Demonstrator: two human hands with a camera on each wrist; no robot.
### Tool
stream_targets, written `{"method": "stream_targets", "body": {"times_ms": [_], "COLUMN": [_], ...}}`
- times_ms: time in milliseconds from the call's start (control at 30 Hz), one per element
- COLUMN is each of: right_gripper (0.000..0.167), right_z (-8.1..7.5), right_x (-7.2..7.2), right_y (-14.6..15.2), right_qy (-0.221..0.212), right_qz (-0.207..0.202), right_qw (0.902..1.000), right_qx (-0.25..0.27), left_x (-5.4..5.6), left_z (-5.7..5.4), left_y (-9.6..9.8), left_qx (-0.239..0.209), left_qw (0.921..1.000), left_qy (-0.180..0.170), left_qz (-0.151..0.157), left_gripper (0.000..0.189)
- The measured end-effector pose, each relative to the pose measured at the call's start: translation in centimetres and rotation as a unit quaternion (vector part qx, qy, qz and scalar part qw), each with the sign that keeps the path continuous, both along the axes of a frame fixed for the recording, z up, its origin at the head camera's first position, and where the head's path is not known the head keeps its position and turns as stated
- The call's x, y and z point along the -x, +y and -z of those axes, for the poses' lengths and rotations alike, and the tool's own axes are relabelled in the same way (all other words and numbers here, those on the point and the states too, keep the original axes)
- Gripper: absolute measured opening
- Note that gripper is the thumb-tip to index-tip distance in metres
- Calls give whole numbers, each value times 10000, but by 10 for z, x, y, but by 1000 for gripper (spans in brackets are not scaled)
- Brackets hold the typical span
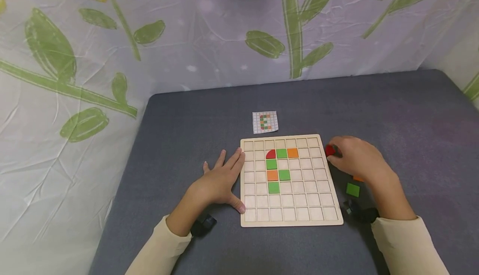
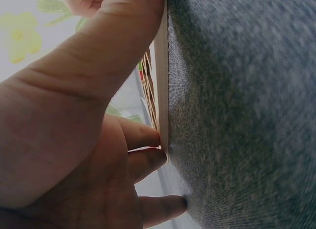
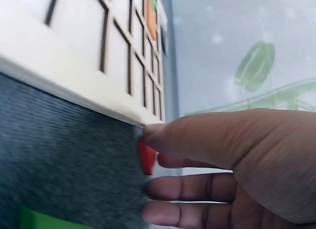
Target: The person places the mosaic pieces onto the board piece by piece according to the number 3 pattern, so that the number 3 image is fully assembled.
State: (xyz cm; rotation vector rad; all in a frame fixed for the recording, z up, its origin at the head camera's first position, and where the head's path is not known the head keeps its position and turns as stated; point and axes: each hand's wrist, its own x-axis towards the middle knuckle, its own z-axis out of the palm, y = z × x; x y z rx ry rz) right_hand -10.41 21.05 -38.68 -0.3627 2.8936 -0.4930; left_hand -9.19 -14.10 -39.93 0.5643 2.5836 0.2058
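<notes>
A square wooden grid board [image 1: 307,200] lies on the dark cloth, with several green and orange squares and a red quarter-circle tile [image 1: 271,154] set in its cells. Spread along the board's left edge, my left hand [image 1: 218,183] touches it with straight fingers and the thumb. Just off the right edge, my right hand [image 1: 353,154] pinches a red tile [image 3: 146,156] between thumb and fingers, close to the cloth. Part of that tile is hidden behind the thumb. A loose green square tile [image 1: 352,189] lies below the right hand, and an orange tile [image 1: 358,179] peeks out by the wrist.
Behind the board lies a small printed card [image 1: 265,122] with a coloured grid pattern. Black wrist cameras sit at the left wrist [image 1: 203,225] and right wrist [image 1: 361,212]. A white curtain with painted leaves [image 1: 264,44] hangs behind the table [image 1: 194,121].
</notes>
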Motion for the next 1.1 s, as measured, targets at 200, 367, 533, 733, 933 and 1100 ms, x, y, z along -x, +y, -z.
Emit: {"method": "stream_targets", "body": {"times_ms": [200, 367, 533, 733, 933, 1100], "right_gripper": [38, 32, 28, 17, 8, 8], "right_z": [9, 10, 10, 8, 8, 8], "right_x": [4, 4, 6, 7, 7, 7], "right_y": [0, 0, 4, 5, 3, 4], "right_qy": [66, 103, 110, 220, 341, 341], "right_qz": [39, 126, 99, 181, 197, 214], "right_qw": [10000, 9998, 9999, 9996, 9992, 9991], "right_qx": [-34, -75, 9, 16, -52, -91], "left_x": [0, 0, -1, -1, -1, -1], "left_z": [-1, -1, -2, -3, -5, -3], "left_y": [0, 1, 1, 1, 0, 0], "left_qx": [-19, -54, -63, -67, -103, -130], "left_qw": [10000, 10000, 10000, 10000, 9999, 9999], "left_qy": [-6, 20, 32, 35, -16, -12], "left_qz": [6, -8, -13, -6, -15, -11], "left_gripper": [147, 147, 147, 148, 149, 148]}}
